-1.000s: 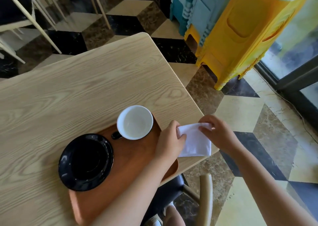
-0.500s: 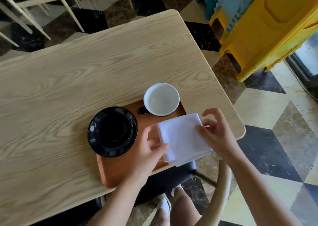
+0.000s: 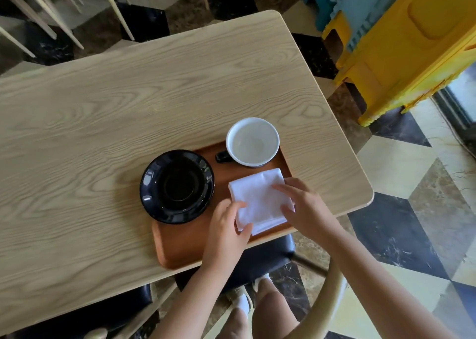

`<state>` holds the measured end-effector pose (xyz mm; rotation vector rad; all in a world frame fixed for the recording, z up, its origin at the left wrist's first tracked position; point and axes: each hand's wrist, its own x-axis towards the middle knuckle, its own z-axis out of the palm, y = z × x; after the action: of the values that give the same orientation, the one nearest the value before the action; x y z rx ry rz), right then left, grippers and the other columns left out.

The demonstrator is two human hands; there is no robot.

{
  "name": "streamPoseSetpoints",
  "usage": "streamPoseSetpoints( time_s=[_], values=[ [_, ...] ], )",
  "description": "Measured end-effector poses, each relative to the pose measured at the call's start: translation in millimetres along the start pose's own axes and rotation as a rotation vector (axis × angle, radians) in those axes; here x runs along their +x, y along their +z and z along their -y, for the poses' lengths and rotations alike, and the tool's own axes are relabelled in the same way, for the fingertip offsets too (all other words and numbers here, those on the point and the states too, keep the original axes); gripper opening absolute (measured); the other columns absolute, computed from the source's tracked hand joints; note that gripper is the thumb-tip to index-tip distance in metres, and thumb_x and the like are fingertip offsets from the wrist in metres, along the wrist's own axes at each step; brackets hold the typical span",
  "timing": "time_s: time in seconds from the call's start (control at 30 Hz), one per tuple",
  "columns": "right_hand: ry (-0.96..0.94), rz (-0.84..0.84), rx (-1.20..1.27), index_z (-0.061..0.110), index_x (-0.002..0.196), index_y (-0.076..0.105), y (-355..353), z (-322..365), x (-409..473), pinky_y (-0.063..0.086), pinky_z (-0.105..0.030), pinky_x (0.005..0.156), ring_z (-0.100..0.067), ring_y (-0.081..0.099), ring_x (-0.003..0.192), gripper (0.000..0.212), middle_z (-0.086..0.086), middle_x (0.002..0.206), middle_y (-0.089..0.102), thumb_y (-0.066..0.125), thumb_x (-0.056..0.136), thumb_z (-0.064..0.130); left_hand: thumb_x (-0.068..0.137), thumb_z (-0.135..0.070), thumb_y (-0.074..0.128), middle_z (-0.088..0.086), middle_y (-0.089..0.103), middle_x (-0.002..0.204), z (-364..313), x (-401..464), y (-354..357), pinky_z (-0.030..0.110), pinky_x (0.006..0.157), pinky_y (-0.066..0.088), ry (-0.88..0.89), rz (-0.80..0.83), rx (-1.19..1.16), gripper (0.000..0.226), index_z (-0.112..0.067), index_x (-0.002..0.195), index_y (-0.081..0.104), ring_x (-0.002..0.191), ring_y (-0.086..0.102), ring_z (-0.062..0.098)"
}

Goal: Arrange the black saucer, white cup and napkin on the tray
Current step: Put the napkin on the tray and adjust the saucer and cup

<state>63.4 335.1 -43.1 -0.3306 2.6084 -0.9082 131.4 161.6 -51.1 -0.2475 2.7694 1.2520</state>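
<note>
A brown wooden tray (image 3: 185, 246) lies at the table's near edge. The black saucer (image 3: 177, 186) sits at the tray's left end and overhangs its left rim. At the tray's far right corner stands the white cup (image 3: 253, 141), upright and empty, its dark handle pointing left. A folded white napkin (image 3: 260, 199) lies flat on the tray's right part, just in front of the cup. My left hand (image 3: 226, 235) pinches the napkin's near left corner. My right hand (image 3: 306, 209) holds down its right edge, fingers spread on top.
The light wooden table (image 3: 128, 93) stretches left and away from the tray. A black-seated chair (image 3: 265, 256) stands under the near edge, by my legs. Stacked yellow and blue plastic stools (image 3: 412, 42) stand at the far right, and pale chair legs (image 3: 51, 16) behind the table.
Both hands carried the napkin from beyond the table's right edge onto the tray and laid it flat by the cup. The view shifted left and down.
</note>
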Motion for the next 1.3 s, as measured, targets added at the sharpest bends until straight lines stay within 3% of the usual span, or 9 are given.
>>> streamPoseSetpoints(
  time_s=[0.17,0.27,0.37,0.53,0.63,0.77,1.0,1.17,1.3],
  values=[
    [-0.027,-0.019,-0.114,0.014,0.119,0.059,8.2,-3.4,-14.7,0.051,-0.035,0.078,-0.030,0.057,0.102,0.044,-0.011,0.128,0.053,0.062,0.078,-0.001,0.074,-0.009,0.076,0.008,0.055,0.118,9.1,-8.3,4.6,0.016,0.078,0.047,0.035,0.057,0.059,0.039,-0.013,0.110,0.062,0.100,0.059,0.022],
    [-0.090,-0.099,-0.238,0.009,0.113,0.064,11.8,-2.2,-21.0,0.059,-0.043,0.067,-0.032,0.057,0.111,0.040,-0.014,0.132,0.054,0.068,0.075,-0.001,0.078,-0.012,0.071,0.021,0.048,0.136,16.7,-13.6,8.4,0.035,0.097,0.045,0.179,0.026,0.265,0.039,-0.011,0.116,0.061,0.126,0.046,0.035],
    [-0.244,-0.102,-0.417,0.010,0.118,0.062,18.5,-5.0,-24.6,0.049,-0.048,0.093,-0.035,0.046,0.126,0.043,-0.015,0.136,0.052,0.071,0.076,0.005,0.090,-0.033,0.046,0.015,0.029,0.152,24.8,-23.3,11.2,0.048,0.106,0.037,0.287,0.120,0.518,0.049,-0.015,0.136,0.043,0.142,0.020,0.028],
    [-0.279,-0.105,-0.480,0.015,0.126,0.056,23.7,-8.6,-25.5,0.034,-0.047,0.105,-0.031,0.039,0.131,0.048,-0.011,0.139,0.049,0.069,0.080,0.011,0.090,-0.052,0.029,0.009,0.021,0.155,33.1,-31.0,9.8,0.052,0.108,0.029,0.281,0.238,0.650,0.067,-0.019,0.147,0.016,0.142,0.019,0.024],
    [-0.284,-0.106,-0.483,0.015,0.126,0.056,24.2,-8.5,-26.9,0.030,-0.047,0.106,-0.030,0.037,0.132,0.047,-0.011,0.139,0.049,0.068,0.081,0.011,0.088,-0.053,0.030,0.009,0.022,0.155,30.1,-30.3,7.8,0.053,0.107,0.031,0.258,0.257,0.669,0.068,-0.019,0.146,0.019,0.141,0.023,0.024],
    [-0.236,-0.152,-0.418,0.010,0.118,0.061,27.5,5.0,-26.8,0.038,-0.051,0.103,-0.035,0.043,0.128,0.043,-0.017,0.134,0.053,0.070,0.077,0.004,0.090,-0.051,0.031,0.010,0.023,0.154,23.7,-30.2,-0.8,0.053,0.107,0.034,0.279,0.250,0.650,0.064,-0.020,0.146,0.024,0.141,0.021,0.024],
    [-0.387,-0.120,-0.313,0.007,0.122,0.058,57.1,58.7,-6.3,0.039,-0.052,0.102,-0.033,0.044,0.128,0.047,-0.015,0.135,0.053,0.066,0.076,0.001,0.092,-0.045,0.033,0.013,0.020,0.155,45.2,-37.0,-46.2,0.055,0.112,0.016,0.134,0.050,0.601,0.058,-0.018,0.142,0.033,0.143,0.017,0.024],
    [-0.511,-0.064,-0.382,0.008,0.124,0.056,80.8,69.2,5.9,0.035,-0.050,0.104,-0.029,0.044,0.129,0.047,-0.014,0.134,0.054,0.068,0.079,0.010,0.090,-0.051,0.023,0.016,0.026,0.153,72.1,-44.3,-71.8,0.060,0.107,0.029,-0.051,0.094,0.670,0.061,-0.020,0.142,0.035,0.141,0.023,0.030],
    [-0.527,-0.065,-0.386,0.008,0.125,0.055,85.5,64.6,6.8,0.031,-0.047,0.107,-0.028,0.044,0.129,0.046,-0.014,0.135,0.054,0.067,0.081,0.013,0.091,-0.052,0.022,0.012,0.028,0.153,78.7,-49.6,-75.6,0.058,0.107,0.029,-0.035,0.123,0.698,0.061,-0.024,0.144,0.030,0.142,0.022,0.026]
  ],
)
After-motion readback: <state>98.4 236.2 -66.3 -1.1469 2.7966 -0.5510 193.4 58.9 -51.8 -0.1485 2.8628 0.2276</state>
